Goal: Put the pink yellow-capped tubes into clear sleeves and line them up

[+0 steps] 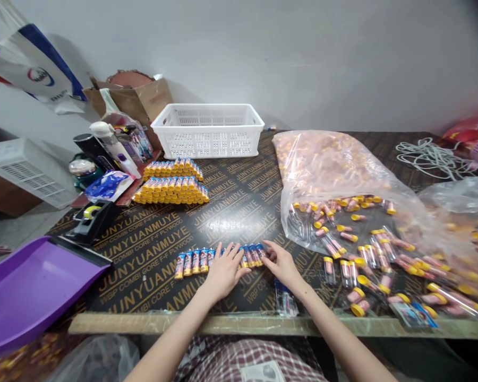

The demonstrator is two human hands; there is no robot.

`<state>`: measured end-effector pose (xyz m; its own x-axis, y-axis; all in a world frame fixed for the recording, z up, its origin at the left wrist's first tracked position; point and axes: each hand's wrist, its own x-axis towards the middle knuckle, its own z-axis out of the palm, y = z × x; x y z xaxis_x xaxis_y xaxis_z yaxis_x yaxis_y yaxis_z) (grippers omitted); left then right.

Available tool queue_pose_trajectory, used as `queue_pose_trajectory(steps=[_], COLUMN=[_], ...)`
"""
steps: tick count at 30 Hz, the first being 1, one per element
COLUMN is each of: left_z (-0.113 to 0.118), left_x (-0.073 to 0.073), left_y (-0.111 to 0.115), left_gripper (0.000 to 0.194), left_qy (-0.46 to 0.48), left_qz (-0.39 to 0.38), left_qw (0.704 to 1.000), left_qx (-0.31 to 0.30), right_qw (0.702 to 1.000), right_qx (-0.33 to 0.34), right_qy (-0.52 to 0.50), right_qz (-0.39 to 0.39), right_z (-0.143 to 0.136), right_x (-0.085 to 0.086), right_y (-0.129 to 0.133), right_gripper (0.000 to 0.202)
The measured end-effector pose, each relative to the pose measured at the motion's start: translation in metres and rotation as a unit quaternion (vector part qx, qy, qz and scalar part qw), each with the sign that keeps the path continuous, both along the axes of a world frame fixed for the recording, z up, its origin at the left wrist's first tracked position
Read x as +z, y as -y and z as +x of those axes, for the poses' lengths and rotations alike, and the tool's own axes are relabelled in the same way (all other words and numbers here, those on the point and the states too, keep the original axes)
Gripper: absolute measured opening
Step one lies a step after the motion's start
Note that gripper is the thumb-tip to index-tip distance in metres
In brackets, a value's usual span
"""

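Observation:
A row of small tubes with blue and pink labels lies side by side on the dark plywood table close to its near edge. My left hand rests flat on the middle of this row, fingers spread. My right hand touches the row's right end with its fingertips. Neither hand grips a tube. Just right of my right wrist lies a small clear packet.
Two stacked bundles of yellow-capped tubes sit at the back left before a white basket. A clear bag spilling several loose tubes fills the right. A purple tray and tape dispenser stand left.

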<state>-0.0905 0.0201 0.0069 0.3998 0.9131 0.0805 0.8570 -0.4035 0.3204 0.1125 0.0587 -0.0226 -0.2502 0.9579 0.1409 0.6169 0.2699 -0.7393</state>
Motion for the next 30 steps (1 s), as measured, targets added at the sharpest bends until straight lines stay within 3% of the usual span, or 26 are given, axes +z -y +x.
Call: queue_pose_trajectory(steps=[4, 9, 13, 16, 21, 26, 30], left_z=[-0.022, -0.08, -0.107, -0.106, -0.095, -0.089, -0.087], left_x=[0.006, 0.008, -0.003, -0.011, -0.013, -0.019, -0.02], left_y=[0.006, 0.031, 0.052, 0.052, 0.023, -0.002, -0.007], left_gripper=[0.055, 0.056, 0.069, 0.073, 0.073, 0.071, 0.069], left_qy=[-0.012, -0.076, -0.121, -0.134, -0.136, -0.134, -0.129], left_qz=[0.021, 0.05, 0.006, -0.013, 0.003, 0.029, 0.063], left_qw=[1.0, 0.985, 0.988, 0.989, 0.99, 0.991, 0.989], left_qx=[0.018, 0.149, 0.097, 0.057, 0.032, 0.011, 0.019], right_qw=[1.0, 0.994, 0.969, 0.957, 0.957, 0.957, 0.958], right_qx=[0.003, 0.082, 0.191, 0.212, 0.174, 0.142, 0.104], right_qy=[0.003, 0.066, 0.151, 0.193, 0.222, 0.246, 0.249], right_qz=[0.0, 0.041, 0.036, 0.045, 0.065, 0.058, 0.099], right_z=[0.004, 0.009, -0.004, -0.014, -0.012, -0.008, 0.009], right_x=[0.0, 0.014, 0.016, 0.009, 0.004, 0.014, 0.026], right_y=[0.001, 0.013, 0.029, 0.034, 0.019, 0.01, 0.0], right_gripper=[0.041, 0.054, 0.055, 0.057, 0.058, 0.055, 0.058])
